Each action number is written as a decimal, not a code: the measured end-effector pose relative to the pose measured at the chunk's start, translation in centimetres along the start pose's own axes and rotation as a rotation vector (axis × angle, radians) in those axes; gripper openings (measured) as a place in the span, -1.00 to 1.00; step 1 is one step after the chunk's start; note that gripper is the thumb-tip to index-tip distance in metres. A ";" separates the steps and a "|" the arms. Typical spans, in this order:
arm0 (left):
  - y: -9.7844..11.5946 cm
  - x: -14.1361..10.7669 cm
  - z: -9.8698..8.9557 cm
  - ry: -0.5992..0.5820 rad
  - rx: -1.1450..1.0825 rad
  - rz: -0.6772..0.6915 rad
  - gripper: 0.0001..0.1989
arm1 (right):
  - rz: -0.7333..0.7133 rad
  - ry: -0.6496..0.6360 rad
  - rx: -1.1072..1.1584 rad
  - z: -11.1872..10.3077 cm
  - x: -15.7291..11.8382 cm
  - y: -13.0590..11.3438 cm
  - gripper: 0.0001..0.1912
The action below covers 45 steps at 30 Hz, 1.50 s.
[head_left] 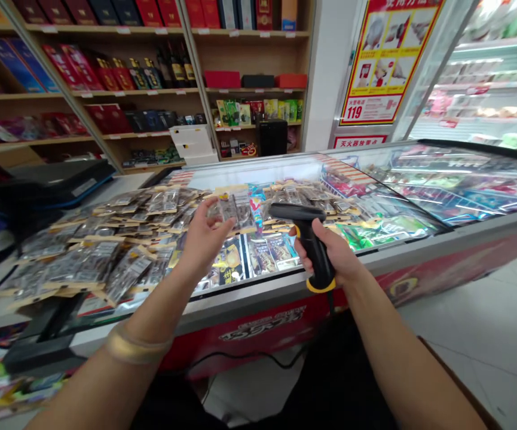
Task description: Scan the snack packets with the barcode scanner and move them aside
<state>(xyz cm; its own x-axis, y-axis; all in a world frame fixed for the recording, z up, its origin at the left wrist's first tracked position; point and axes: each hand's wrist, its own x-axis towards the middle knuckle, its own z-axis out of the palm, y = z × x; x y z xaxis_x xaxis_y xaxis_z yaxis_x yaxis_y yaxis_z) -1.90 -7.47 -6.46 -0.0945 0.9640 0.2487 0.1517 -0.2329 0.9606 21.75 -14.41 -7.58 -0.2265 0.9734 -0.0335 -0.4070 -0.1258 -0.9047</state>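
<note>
My right hand (330, 251) is wrapped round the handle of a black and yellow barcode scanner (315, 242). The scanner's head points left, towards my other hand. Over the glass-topped freezer (285, 276), my left hand (205, 233) has its fingers and thumb bent round the edge of a small clear snack packet (228, 209). The fingertips behind that packet are partly hidden. Many similar packets (164, 206) with tan edges lie spread over the freezer top, left of and beyond my left hand. A blue and red packet (256, 206) lies between the two hands.
A dark device (56, 179) stands on the counter at the left. Shelves (141, 89) with boxes and bottles line the back wall. The freezer runs on to the right, with goods under its glass. A black cable (249, 355) hangs along its front near my legs.
</note>
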 end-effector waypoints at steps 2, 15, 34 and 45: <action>2.0 1.0 3.1 -0.076 -0.064 0.017 -0.20 | -0.061 0.094 0.019 -1.9 -0.5 -1.8 -0.41; 3.0 6.2 16.1 -0.231 0.568 0.260 -0.79 | -0.211 0.300 0.046 -10.0 -0.6 -5.6 -0.45; 0.0 0.3 0.5 -0.086 0.664 0.500 -0.66 | -0.042 0.167 -0.010 -2.4 1.7 -2.0 -0.49; -3.6 -3.2 -18.4 0.332 0.931 0.324 -0.69 | 0.235 -0.069 -0.008 10.1 4.8 3.8 -0.52</action>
<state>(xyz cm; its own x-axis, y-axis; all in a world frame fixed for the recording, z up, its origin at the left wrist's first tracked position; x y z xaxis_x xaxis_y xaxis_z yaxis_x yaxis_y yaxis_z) -20.26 -12.08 -8.45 -0.1584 0.7558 0.6354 0.9045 -0.1470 0.4004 10.19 -12.15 -6.90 -0.3740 0.9022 -0.2147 -0.3292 -0.3456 -0.8788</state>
